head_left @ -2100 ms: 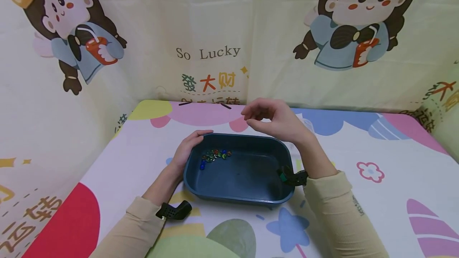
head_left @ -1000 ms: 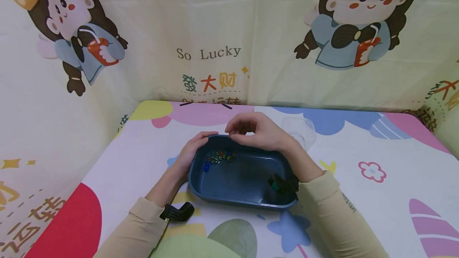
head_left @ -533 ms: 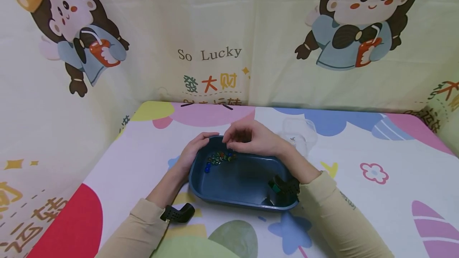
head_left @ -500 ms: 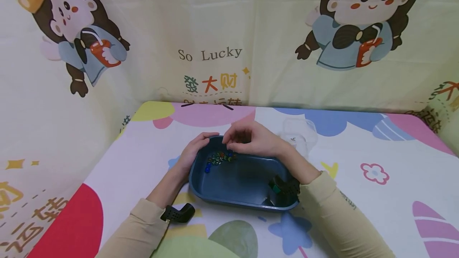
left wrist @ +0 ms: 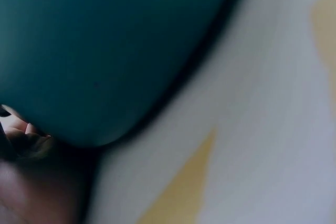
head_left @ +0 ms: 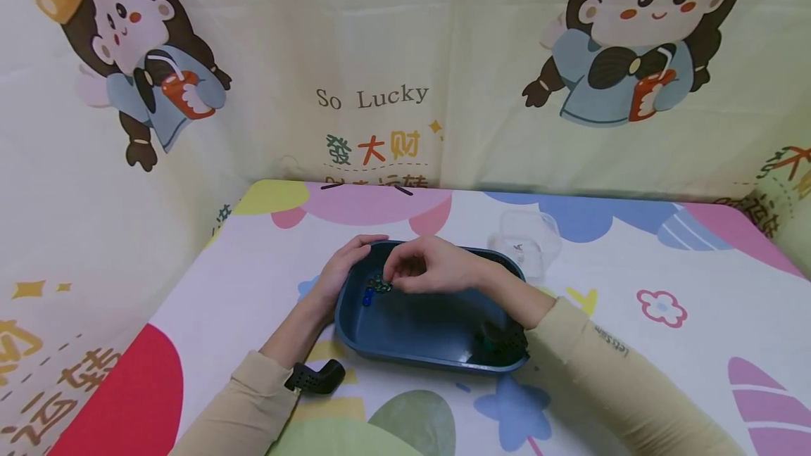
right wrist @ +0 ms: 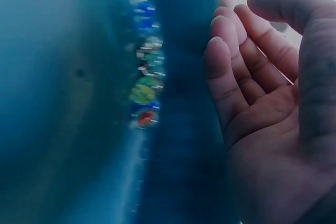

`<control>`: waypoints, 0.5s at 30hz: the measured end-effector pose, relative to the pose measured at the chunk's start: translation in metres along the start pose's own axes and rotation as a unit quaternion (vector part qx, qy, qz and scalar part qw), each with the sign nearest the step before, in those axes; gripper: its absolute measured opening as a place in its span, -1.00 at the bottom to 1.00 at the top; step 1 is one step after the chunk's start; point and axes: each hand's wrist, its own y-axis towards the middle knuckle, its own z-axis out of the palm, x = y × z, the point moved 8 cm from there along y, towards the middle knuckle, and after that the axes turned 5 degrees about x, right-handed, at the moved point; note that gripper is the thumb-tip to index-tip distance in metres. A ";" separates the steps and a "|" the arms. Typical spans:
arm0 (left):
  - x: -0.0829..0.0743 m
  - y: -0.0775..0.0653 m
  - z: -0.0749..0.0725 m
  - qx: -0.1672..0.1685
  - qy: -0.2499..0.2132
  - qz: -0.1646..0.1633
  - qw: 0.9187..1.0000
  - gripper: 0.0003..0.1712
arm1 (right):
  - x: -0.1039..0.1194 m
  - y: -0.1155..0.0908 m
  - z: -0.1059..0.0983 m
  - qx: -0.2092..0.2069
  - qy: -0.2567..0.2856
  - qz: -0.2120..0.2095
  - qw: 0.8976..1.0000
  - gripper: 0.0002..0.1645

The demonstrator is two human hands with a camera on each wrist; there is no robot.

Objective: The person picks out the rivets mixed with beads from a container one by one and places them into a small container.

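Observation:
A dark blue rectangular plastic basin (head_left: 431, 333) stands on the table. My left hand (head_left: 336, 274) holds its far left corner, thumb on the rim and fingers along the outside; in the left wrist view the basin wall (left wrist: 105, 56) hides much of that hand. Small colourful glass marbles (head_left: 379, 285) lie inside toward the left end. My right hand (head_left: 431, 266) hovers over the basin by the marbles, fingers loosely bent, covering part of them. In the right wrist view its palm (right wrist: 268, 124) holds nothing, and the marbles (right wrist: 144, 77) sit in a row apart from the fingertips.
Clear plastic boxes (head_left: 529, 238) stand on the table behind the right forearm. A patterned cloth (head_left: 640, 371) covers the table, and a printed curtain (head_left: 481, 90) hangs behind it. A black wrist camera (head_left: 315, 377) sits on the left wrist.
My right hand has come down from above the far rim into the basin, toward the marbles at the left. Earlier the basin shifted slightly right and nearer, with my left hand on it.

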 end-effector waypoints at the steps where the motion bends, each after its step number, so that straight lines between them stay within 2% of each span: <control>1: 0.000 0.000 0.000 0.000 -0.001 0.000 1.000 -0.52 | -0.002 0.001 0.002 0.006 -0.008 0.007 1.000 -0.82; 7: 0.001 0.000 0.000 -0.004 -0.001 -0.003 1.000 -0.53 | -0.011 0.003 0.014 0.037 -0.043 0.037 0.998 -0.84; 15: 0.000 0.000 0.000 -0.006 -0.008 -0.001 1.000 -0.53 | -0.010 0.006 0.016 0.017 -0.094 0.021 0.995 -0.84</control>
